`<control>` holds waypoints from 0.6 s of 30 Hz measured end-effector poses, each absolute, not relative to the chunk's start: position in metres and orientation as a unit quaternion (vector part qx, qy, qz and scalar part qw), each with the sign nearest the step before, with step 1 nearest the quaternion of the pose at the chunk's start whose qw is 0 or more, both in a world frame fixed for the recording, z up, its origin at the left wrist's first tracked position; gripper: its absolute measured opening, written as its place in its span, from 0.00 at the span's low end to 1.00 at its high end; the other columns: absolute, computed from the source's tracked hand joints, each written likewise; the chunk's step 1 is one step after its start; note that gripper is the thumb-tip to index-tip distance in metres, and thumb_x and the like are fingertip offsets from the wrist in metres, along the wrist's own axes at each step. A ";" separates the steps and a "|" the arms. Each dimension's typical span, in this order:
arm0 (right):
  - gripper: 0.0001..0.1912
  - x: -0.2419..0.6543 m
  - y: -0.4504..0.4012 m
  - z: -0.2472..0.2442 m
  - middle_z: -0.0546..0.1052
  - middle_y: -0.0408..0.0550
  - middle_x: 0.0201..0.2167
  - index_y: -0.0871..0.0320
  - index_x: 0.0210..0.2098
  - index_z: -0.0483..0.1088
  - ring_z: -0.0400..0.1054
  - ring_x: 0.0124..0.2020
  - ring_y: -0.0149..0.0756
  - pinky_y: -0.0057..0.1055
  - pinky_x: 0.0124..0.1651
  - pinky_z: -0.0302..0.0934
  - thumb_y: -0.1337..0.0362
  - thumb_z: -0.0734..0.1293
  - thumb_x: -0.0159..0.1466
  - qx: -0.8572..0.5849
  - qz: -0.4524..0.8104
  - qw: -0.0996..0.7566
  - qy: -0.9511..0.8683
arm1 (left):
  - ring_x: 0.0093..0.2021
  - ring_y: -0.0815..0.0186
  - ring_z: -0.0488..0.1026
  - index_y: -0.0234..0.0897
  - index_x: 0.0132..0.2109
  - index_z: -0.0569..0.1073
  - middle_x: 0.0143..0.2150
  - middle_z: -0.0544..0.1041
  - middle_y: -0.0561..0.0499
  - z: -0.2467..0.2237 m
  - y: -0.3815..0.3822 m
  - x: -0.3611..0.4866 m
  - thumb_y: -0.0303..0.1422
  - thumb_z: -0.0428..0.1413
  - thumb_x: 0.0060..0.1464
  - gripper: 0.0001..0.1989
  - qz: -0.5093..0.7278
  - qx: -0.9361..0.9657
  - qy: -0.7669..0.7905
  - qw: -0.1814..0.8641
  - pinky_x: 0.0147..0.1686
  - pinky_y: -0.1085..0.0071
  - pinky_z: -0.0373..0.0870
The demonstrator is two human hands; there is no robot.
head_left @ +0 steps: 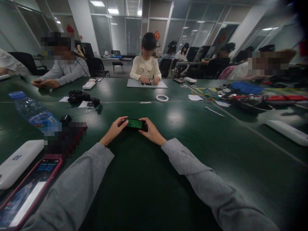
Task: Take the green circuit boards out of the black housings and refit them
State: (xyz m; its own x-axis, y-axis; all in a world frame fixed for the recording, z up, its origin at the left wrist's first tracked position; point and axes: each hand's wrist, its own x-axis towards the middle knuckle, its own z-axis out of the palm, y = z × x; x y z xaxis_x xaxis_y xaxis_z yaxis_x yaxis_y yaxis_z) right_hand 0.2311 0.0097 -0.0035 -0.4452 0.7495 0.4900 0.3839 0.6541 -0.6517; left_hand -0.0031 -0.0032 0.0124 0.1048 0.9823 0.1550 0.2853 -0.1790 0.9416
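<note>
Our left hand (116, 128) + right hand (152, 131): fingers clamped on opposite ends of phone (136, 124) | held sideways over desk (192, 134), likely so we see its screen.

Reaches toward the far edge of the table (178, 128) with left arm (74, 183) and right arm (199, 179), angling both inward. Grips with left hand (115, 128) and right hand (151, 131), slightly apart, facing each other with bent fingers (121, 119). Points left thumb (125, 123) rightward.

Has a green table (204, 144) in front, black chairs (25, 62) beyond, a white pillar (83, 21), tall glass panes (133, 35), bright lights (97, 3) high up.
</note>
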 end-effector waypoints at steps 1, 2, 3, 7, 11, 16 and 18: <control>0.29 0.231 0.009 -0.003 0.66 0.49 0.50 0.52 0.55 0.58 0.63 0.51 0.42 0.42 0.54 0.59 0.70 0.69 0.57 -0.342 0.225 0.399 -0.821 | 0.55 0.57 0.70 0.37 0.57 0.66 0.55 0.72 0.42 0.014 -0.004 -0.003 0.44 0.53 0.56 0.25 0.440 0.629 0.503 0.397 0.56 0.57 0.65; 0.29 0.231 0.009 -0.002 0.66 0.49 0.51 0.52 0.55 0.58 0.63 0.51 0.42 0.43 0.55 0.59 0.71 0.69 0.57 -0.336 0.221 0.400 -0.823 | 0.55 0.57 0.70 0.36 0.57 0.66 0.55 0.72 0.42 0.014 -0.005 -0.002 0.44 0.54 0.55 0.25 0.441 0.629 0.502 0.398 0.55 0.58 0.65; 0.28 0.230 0.009 -0.002 0.66 0.49 0.51 0.52 0.55 0.58 0.62 0.52 0.42 0.43 0.55 0.58 0.71 0.69 0.57 -0.330 0.218 0.402 -0.825 | 0.55 0.57 0.70 0.36 0.57 0.66 0.55 0.72 0.42 0.015 -0.005 -0.002 0.44 0.54 0.55 0.25 0.442 0.628 0.501 0.399 0.55 0.58 0.65; 0.28 0.230 0.010 -0.001 0.66 0.49 0.51 0.52 0.54 0.59 0.61 0.53 0.42 0.43 0.57 0.57 0.72 0.68 0.57 -0.315 0.218 0.414 -0.826 | 0.55 0.56 0.69 0.36 0.56 0.66 0.55 0.72 0.41 0.013 -0.004 -0.002 0.45 0.53 0.55 0.26 0.434 0.631 0.506 0.397 0.54 0.58 0.66; 0.27 0.230 0.008 0.001 0.66 0.49 0.51 0.53 0.54 0.59 0.62 0.53 0.42 0.42 0.57 0.57 0.68 0.70 0.58 -0.315 0.253 0.419 -0.813 | 0.53 0.56 0.71 0.36 0.56 0.66 0.53 0.73 0.41 0.014 -0.004 -0.002 0.45 0.55 0.54 0.27 0.428 0.629 0.501 0.413 0.52 0.58 0.67; 0.26 0.229 0.008 0.003 0.67 0.51 0.50 0.54 0.55 0.59 0.63 0.53 0.42 0.43 0.56 0.60 0.55 0.68 0.62 -0.353 0.341 0.416 -0.766 | 0.52 0.57 0.71 0.36 0.56 0.66 0.52 0.73 0.41 0.015 -0.005 -0.003 0.45 0.57 0.52 0.27 0.433 0.619 0.487 0.439 0.52 0.57 0.68; 0.26 0.229 0.011 0.000 0.68 0.52 0.50 0.55 0.56 0.59 0.63 0.53 0.42 0.43 0.56 0.60 0.53 0.67 0.63 -0.365 0.362 0.420 -0.748 | 0.53 0.57 0.71 0.37 0.55 0.66 0.52 0.73 0.41 0.016 -0.005 -0.003 0.45 0.57 0.51 0.27 0.431 0.617 0.485 0.445 0.52 0.58 0.67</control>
State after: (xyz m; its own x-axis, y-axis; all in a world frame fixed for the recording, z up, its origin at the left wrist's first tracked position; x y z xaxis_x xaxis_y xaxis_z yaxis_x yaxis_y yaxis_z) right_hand 0.2294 0.0110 -0.0005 -0.3793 0.8506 0.3643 0.2423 0.4712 -0.8481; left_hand -0.0035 -0.0053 0.0159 0.1583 0.9821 0.1016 0.2145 -0.1346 0.9674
